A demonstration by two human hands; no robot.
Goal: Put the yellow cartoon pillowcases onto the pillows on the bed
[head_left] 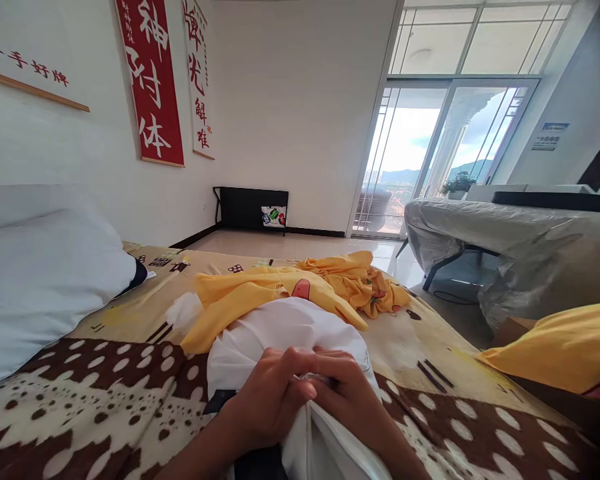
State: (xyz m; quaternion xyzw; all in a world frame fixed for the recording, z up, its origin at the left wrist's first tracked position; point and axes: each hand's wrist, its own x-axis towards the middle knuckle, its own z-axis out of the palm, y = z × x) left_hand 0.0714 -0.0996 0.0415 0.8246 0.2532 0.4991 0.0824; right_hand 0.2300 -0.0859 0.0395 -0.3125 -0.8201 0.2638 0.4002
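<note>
A white pillow in a white pillowcase [285,333] lies on the patterned brown and cream blanket [105,393] in front of me. My left hand [273,397] and my right hand [347,393] sit side by side at its near end, both closed on bunched white fabric of the pillowcase. A yellow pillowcase with a cartoon print [260,297] lies crumpled just beyond the white pillow, partly under it.
A large white pillow [35,280] rests at the left against the wall. A yellow cushion [565,347] lies at the right edge. A table under a plastic sheet [520,247] stands to the right. Red and white scrolls [153,80] hang on the wall.
</note>
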